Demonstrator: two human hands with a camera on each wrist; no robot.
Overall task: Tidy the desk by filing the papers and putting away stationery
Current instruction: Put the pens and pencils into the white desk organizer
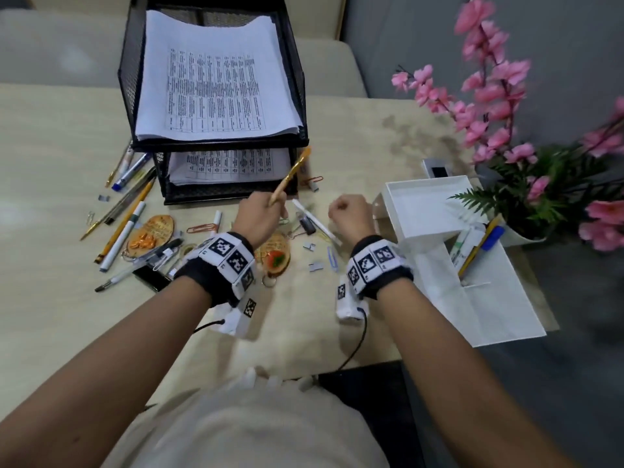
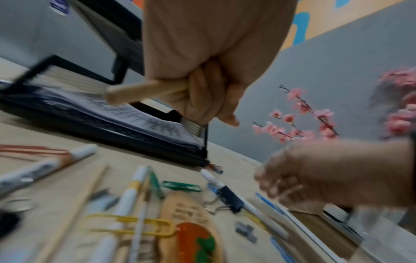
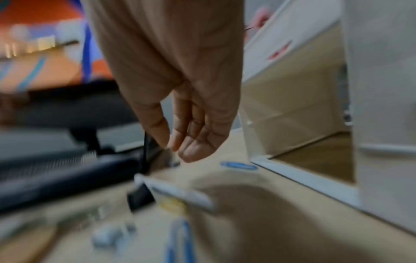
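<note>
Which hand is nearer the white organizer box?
Right. The right hand hovers just beside the white organizer box, holding nothing; the left hand is farther off by the black paper tray, gripping a pencil.

On the worktop [image 1: 354, 130], a two-tier tray [image 1: 216, 194] stands at the far middle, with papers [image 1: 216, 82] in the upper tier and more in the lower. Left of the tray lie scattered pens [image 1: 128, 197] and pencils. Before the tray lie clips, a marker [image 1: 315, 221] and a binder clip [image 1: 308, 225], the two touching. An organizer [image 1: 472, 275] stands at the right, with pens upright in a near compartment. Behind and right of it is a plant [image 1: 526, 170]. The left hand [image 1: 258, 214] holds a pencil [image 1: 290, 175] before the lower tier; the right hand [image 1: 351, 214] hangs between marker and organizer.
</note>
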